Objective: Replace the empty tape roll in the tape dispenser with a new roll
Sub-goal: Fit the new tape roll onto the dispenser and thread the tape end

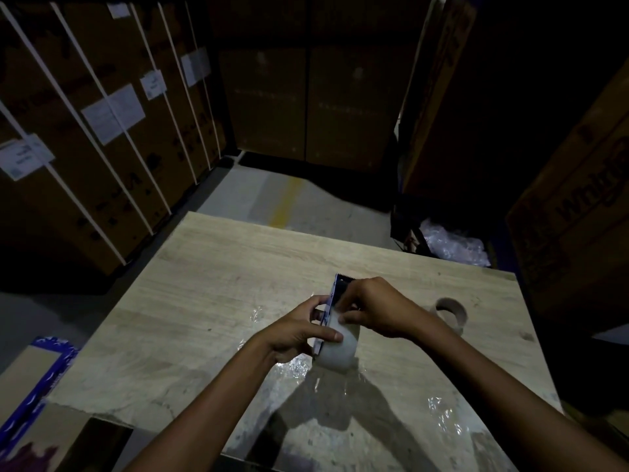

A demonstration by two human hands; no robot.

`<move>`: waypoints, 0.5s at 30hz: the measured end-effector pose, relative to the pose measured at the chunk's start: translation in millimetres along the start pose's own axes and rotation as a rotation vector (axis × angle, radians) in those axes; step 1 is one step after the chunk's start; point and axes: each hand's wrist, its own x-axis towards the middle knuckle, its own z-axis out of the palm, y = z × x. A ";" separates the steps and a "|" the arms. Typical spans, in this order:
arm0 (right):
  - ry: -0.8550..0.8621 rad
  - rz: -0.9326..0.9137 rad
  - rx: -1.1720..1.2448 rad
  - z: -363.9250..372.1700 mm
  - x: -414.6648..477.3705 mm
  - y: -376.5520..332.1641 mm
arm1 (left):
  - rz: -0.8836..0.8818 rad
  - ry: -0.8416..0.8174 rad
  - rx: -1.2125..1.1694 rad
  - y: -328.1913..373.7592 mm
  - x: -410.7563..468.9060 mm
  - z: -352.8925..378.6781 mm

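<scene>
A blue tape dispenser with a toothed blade at its far end is held above the wooden table. A pale new tape roll sits against its side. My left hand grips the dispenser and the roll from the left, thumb across the roll. My right hand pinches at the top of the roll, just behind the blade. An empty brown cardboard core lies on the table to the right of my hands.
Stacked cardboard boxes with white straps and labels stand to the left and behind; more boxes rise on the right. Crumpled clear plastic lies beyond the table's far right edge. A blue-edged carton sits low on the left.
</scene>
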 end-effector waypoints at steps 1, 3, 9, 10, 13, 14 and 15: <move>0.008 0.004 -0.011 0.8 -0.4 -0.4 | 0.001 0.003 -0.001 -0.6 -0.2 0.2; 0.035 0.005 -0.054 4.0 -1.1 0.2 | -0.007 0.012 -0.006 -1.8 -1.1 1.3; 0.072 0.010 -0.155 12.7 -1.1 3.4 | -0.013 0.011 -0.025 -2.0 -3.8 4.2; 0.076 0.009 -0.132 11.8 -2.3 3.0 | -0.010 0.012 -0.022 -1.4 -4.2 4.1; 0.068 0.036 -0.024 5.0 -8.2 1.6 | -0.005 0.006 -0.015 0.0 -5.5 3.3; 0.056 0.041 -0.007 3.2 -9.8 1.2 | -0.003 0.005 -0.013 0.3 -5.9 3.3; 0.047 0.038 -0.006 2.1 -10.9 0.3 | -0.004 0.005 -0.011 0.1 -6.0 3.5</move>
